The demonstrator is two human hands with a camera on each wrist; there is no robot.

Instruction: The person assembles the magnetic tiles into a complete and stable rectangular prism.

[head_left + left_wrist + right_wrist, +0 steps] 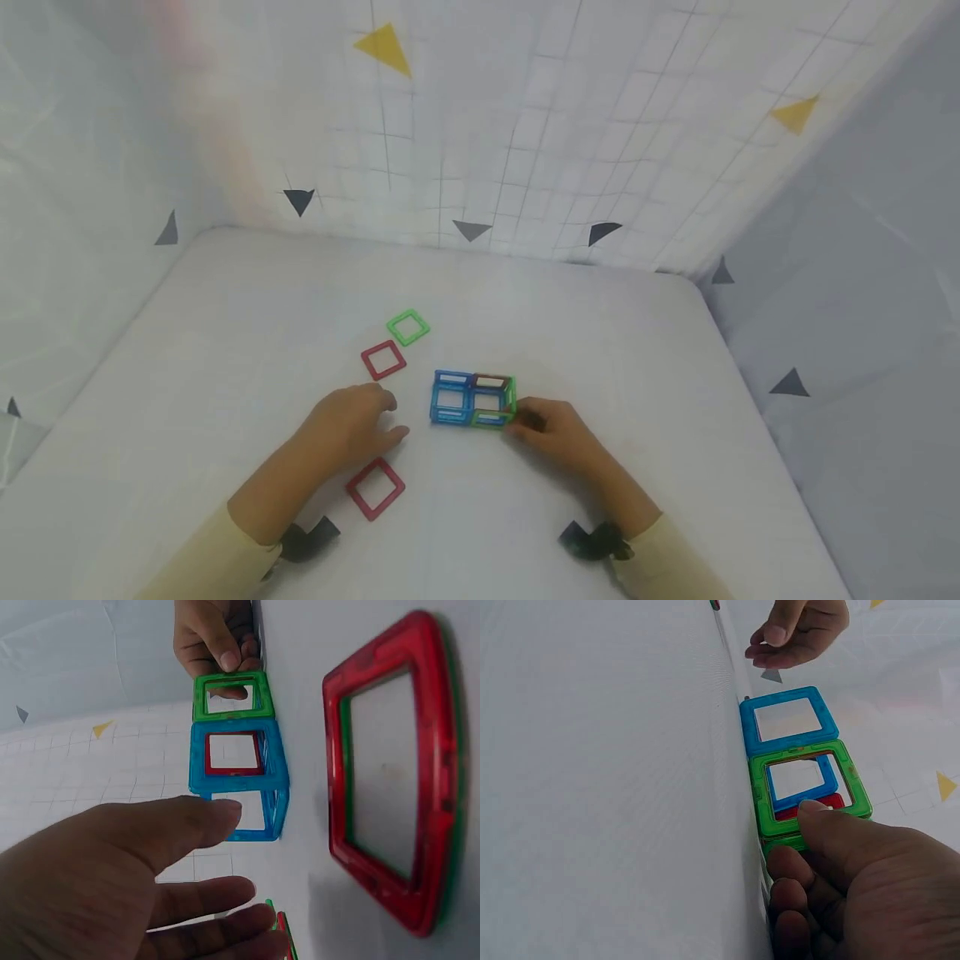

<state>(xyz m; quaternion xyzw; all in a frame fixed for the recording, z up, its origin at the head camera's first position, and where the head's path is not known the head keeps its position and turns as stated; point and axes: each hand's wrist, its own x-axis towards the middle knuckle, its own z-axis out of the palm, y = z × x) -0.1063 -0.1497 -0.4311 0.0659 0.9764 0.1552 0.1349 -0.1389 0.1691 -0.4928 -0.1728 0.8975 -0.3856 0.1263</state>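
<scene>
Blue, green and red magnetic tiles are joined into a low two-section frame, the magnetic tile structure (470,402), standing on the white table. At its right end my right hand (558,433) pinches a green tile (759,787), thumb on the tile's edge and fingers curled beside it. To the left, my left hand (348,427) hovers apart from the structure with loosely extended fingers, holding nothing. A loose red tile (437,772) lies on the table close to the left hand, with green showing along its underside in the left wrist view.
Beyond the left hand lie another red tile (368,367) and a green tile (395,335), both flat. The white table (600,333) meets a pale back wall (480,125) with grid lines and triangular marks. Grey side walls rise left and right.
</scene>
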